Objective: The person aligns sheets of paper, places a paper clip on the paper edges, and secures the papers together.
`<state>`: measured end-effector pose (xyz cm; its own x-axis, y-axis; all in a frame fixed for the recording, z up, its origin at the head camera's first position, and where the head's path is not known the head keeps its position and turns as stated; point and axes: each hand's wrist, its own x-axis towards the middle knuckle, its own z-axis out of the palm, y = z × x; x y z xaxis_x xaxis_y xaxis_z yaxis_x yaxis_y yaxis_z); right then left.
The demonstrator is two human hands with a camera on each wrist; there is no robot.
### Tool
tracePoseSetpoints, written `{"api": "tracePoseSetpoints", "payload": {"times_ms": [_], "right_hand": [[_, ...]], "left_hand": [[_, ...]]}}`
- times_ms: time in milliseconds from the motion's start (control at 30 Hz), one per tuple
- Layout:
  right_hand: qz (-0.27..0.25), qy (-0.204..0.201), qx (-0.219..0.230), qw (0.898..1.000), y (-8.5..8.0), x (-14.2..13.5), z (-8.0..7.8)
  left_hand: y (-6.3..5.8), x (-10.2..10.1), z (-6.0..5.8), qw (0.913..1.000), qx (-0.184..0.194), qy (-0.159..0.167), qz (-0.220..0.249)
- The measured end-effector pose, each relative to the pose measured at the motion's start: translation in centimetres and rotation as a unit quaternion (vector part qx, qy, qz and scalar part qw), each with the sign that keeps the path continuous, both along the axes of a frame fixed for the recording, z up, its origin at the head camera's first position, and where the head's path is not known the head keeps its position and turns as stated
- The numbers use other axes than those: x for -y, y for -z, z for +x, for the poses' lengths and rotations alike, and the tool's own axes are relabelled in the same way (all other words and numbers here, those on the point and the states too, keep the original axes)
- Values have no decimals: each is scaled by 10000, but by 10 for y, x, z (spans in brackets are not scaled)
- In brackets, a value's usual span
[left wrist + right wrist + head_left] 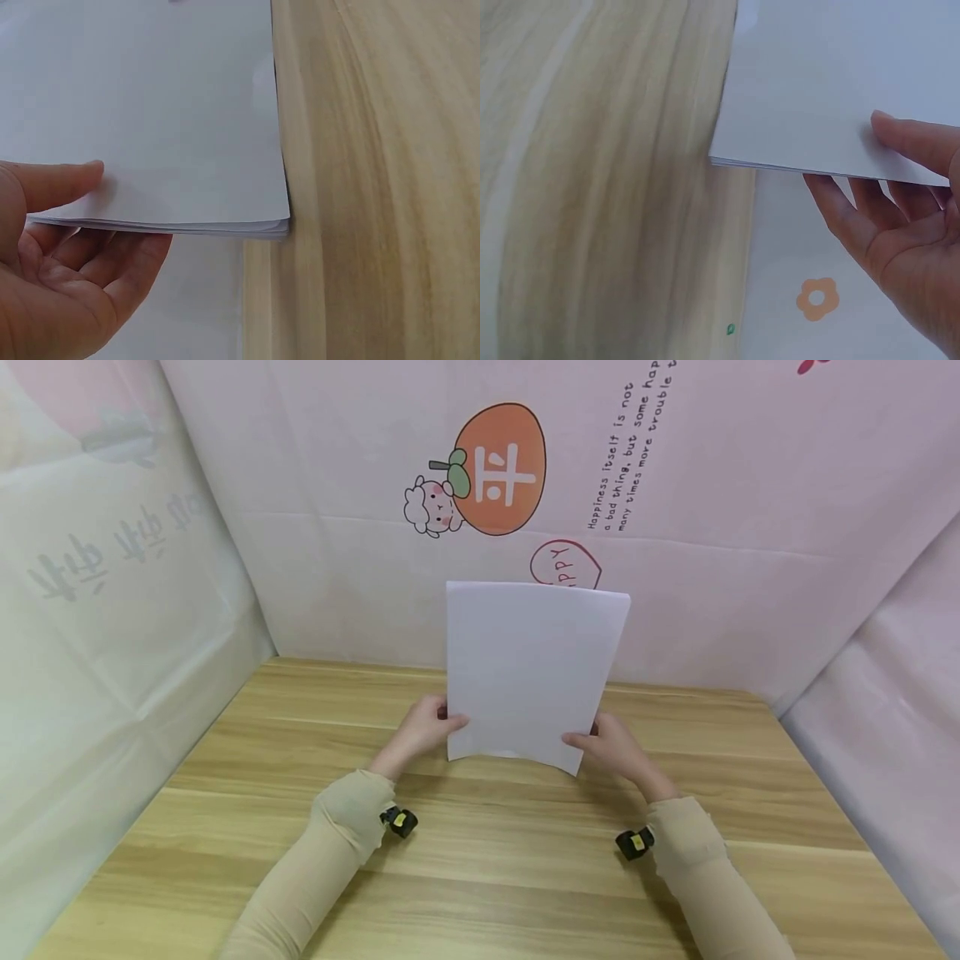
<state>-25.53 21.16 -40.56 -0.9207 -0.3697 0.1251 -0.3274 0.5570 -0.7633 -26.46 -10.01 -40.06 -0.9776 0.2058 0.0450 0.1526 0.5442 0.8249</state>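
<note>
A stack of white paper (528, 668) stands upright over the wooden table, facing the head camera, its lower edge slightly bowed. My left hand (429, 727) grips the stack's left edge low down, thumb on the front face. On the opposite edge my right hand (611, 745) holds it the same way. In the left wrist view several layered sheets show along the edge of the paper (165, 135), with the fingers of the left hand (82, 262) behind. The right wrist view shows the right hand (907, 202) pinching the paper (810, 97) between thumb and fingers.
The wood-grain table (480, 877) stretches toward me. Behind it hangs a printed pale cloth (360, 585) with an orange fruit picture (517, 514) and lettering. More cloth closes off the left side (135, 635) and the right side (892, 635). Both sleeves carry small black cameras (400, 821).
</note>
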Motion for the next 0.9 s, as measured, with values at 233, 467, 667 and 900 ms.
{"api": "tracePoseSetpoints", "payload": {"times_ms": [233,467,667,900], "right_hand": [[-613,9,-114,9981,-9,2,-4],[-1257,137,-316,9915,-21,5,-6],[-1768,367,-529,9821,-34,9,-7],[-2197,751,-719,9700,-57,15,-5]], "left_hand": [[-9,0,-1,9987,-167,96,474],[-26,-6,1,9923,-317,119,1189],[-40,-12,-1,9820,-733,-78,1740],[-62,-21,-2,9625,-1121,-232,2459]]}}
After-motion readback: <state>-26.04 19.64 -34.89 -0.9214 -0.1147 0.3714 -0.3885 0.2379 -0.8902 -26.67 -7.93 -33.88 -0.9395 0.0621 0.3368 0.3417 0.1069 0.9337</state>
